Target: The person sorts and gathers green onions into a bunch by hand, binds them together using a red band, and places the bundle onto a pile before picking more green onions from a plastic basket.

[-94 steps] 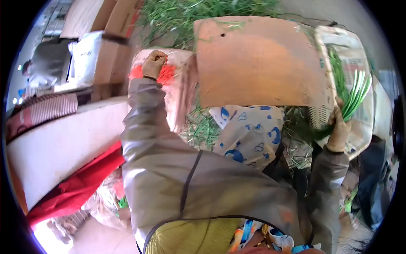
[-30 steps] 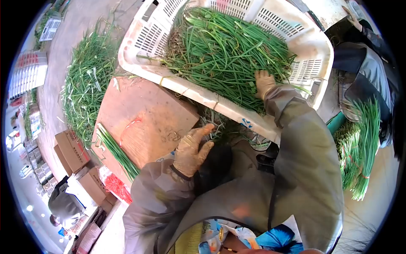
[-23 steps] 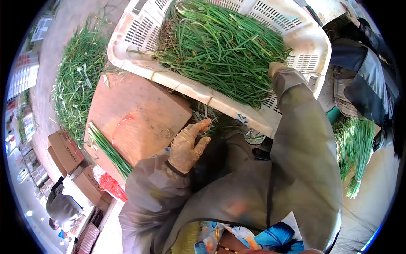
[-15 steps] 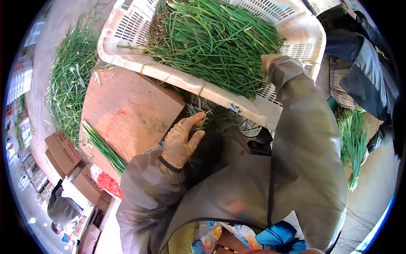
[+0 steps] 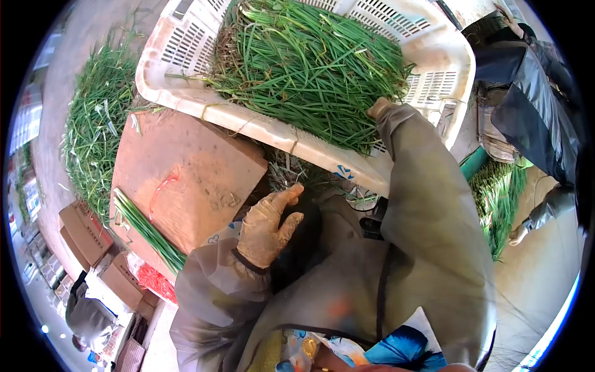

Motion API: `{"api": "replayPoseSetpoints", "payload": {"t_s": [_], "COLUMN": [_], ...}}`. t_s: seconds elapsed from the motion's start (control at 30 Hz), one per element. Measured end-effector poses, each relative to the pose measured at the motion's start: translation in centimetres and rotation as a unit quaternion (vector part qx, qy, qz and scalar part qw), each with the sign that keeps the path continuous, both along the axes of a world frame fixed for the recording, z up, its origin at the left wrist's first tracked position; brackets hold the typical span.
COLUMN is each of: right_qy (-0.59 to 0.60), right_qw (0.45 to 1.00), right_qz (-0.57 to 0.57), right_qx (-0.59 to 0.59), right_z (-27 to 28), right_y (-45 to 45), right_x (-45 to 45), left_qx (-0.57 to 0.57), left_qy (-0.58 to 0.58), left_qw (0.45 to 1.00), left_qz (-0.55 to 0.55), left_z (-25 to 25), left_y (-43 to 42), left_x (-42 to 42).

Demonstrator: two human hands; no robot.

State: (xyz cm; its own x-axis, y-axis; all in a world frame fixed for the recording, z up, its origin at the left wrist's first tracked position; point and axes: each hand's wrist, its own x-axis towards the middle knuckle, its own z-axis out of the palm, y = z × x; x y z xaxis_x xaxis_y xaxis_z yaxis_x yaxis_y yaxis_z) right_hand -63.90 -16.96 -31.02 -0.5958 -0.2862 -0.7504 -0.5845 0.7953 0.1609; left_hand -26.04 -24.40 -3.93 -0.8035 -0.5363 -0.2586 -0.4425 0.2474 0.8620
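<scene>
My left hand [image 5: 266,228], in a soiled tan glove, hovers above my lap near the wooden board. Its thumb and fingers are apart and nothing is between them. My right hand [image 5: 379,108] reaches into the white plastic crate [image 5: 248,127], at the right end of a heap of green onions [image 5: 316,68]. Sleeve and leaves hide most of its fingers, so its grip cannot be made out. On the wooden board [image 5: 186,164] to the left lies a small bunch of green onions [image 5: 145,229] with pale stem ends, apart from my left hand.
Loose greens [image 5: 96,124] are piled on the floor at left, near cardboard boxes [image 5: 85,235] and red plastic ties [image 5: 156,280]. At right, a co-worker's hand [image 5: 517,234] is beside stacked green onions [image 5: 499,198]. Another person [image 5: 90,316] is at lower left.
My right hand has shifted slightly left and down along the heap's edge. My left hand stays open in nearly the same place. The co-worker's hand at right has come into view.
</scene>
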Motion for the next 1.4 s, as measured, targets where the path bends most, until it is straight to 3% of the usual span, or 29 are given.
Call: {"api": "replayPoseSetpoints", "payload": {"t_s": [0.07,0.13,0.2,0.23,0.4,0.7,0.87,1.13,1.23,1.4], "right_qy": [-0.110,-0.098,-0.039,-0.037,-0.121,0.004,0.022,0.018,0.011,-0.042], "right_qw": [0.991,0.966,0.998,0.999,0.991,0.986,0.978,0.946,0.936,0.940], "right_qz": [-0.016,-0.034,0.017,0.027,0.040,0.157,0.204,0.321,0.352,0.337], "right_qx": [-0.069,-0.237,-0.039,0.000,-0.033,0.048,0.047,0.029,0.013,-0.042], "right_z": [1.4,-0.6,3.2,3.0,1.7,-2.2,-1.6,10.1,18.0,32.1], "right_y": [-0.1,2.8,0.2,-0.1,0.6,1.3,0.9,-1.6,-2.6,-1.9], "right_x": [2.8,8.1,11.2,11.2,6.5,9.1,7.0,0.1,-1.6,-2.1], "left_qx": [-0.001,-0.005,0.002,0.008,0.004,-0.030,-0.052,-0.052,-0.104,-0.082], "left_qy": [0.000,0.004,0.001,-0.005,-0.017,-0.002,-0.015,0.014,0.014,0.015], "left_qw": [1.000,1.000,1.000,1.000,0.999,0.999,0.998,0.998,0.994,0.995], "left_qz": [-0.005,-0.008,-0.010,-0.014,-0.027,-0.025,-0.027,0.021,0.035,0.058], "left_z": [0.0,-0.1,0.0,0.0,-0.4,-0.5,-0.6,0.0,0.0,0.2], "left_y": [-0.4,-0.5,-0.5,-0.5,0.1,0.5,0.8,-0.1,-0.4,0.3], "left_x": [0.0,-0.1,-0.3,-0.3,0.1,0.5,0.7,2.9,4.1,5.3]}}
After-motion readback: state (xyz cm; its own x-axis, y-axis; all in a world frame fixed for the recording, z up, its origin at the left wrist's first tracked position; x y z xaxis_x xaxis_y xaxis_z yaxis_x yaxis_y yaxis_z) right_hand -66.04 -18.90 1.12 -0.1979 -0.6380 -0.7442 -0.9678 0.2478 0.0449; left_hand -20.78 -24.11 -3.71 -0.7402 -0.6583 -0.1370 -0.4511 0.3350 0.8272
